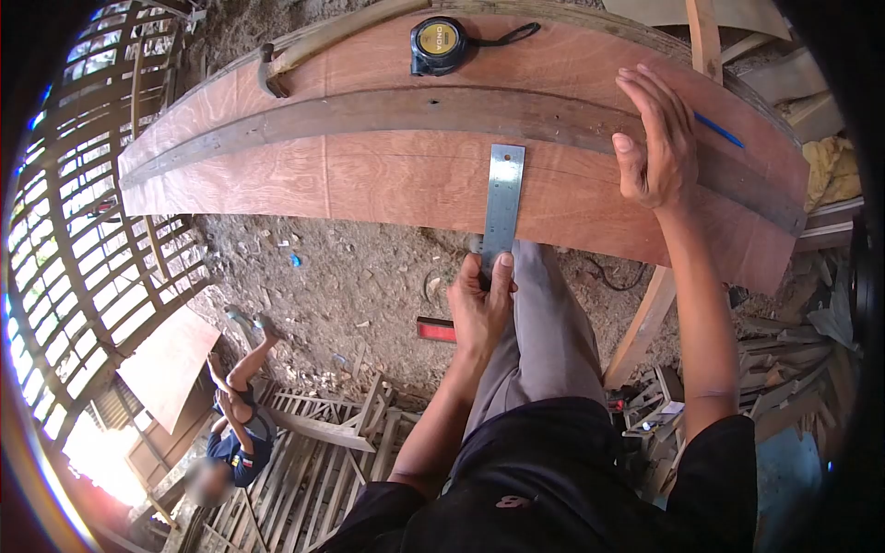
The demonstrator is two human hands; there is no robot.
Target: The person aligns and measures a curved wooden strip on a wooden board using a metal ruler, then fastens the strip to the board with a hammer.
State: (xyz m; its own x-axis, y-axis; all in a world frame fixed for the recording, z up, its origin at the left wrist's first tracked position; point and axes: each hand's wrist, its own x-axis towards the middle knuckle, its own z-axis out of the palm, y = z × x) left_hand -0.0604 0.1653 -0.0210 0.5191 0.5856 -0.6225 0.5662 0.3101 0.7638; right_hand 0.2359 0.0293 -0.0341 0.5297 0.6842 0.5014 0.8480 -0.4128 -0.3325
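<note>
Between thumb and fingers, my left hand (481,309) grips the lower end of a metal ruler (504,194). The ruler's upper part lies over the plywood sheet (396,184), its top end just below a long wooden strip (369,112). My right hand (659,138) rests at the right part of the strip, fingers stretched out and a little apart, with nothing held. A blue pen (719,130) lies just right of it. Further up on the plywood are a black and yellow tape measure (438,46) with a strap and a hammer (323,46).
At the lower left another person (241,433) sits near a pale board (172,367) and stacked wooden slats (304,479). A red object (436,329) lies on the dirt ground. A wooden beam (643,324) stands below the plywood, beside scrap wood (784,369) at the right.
</note>
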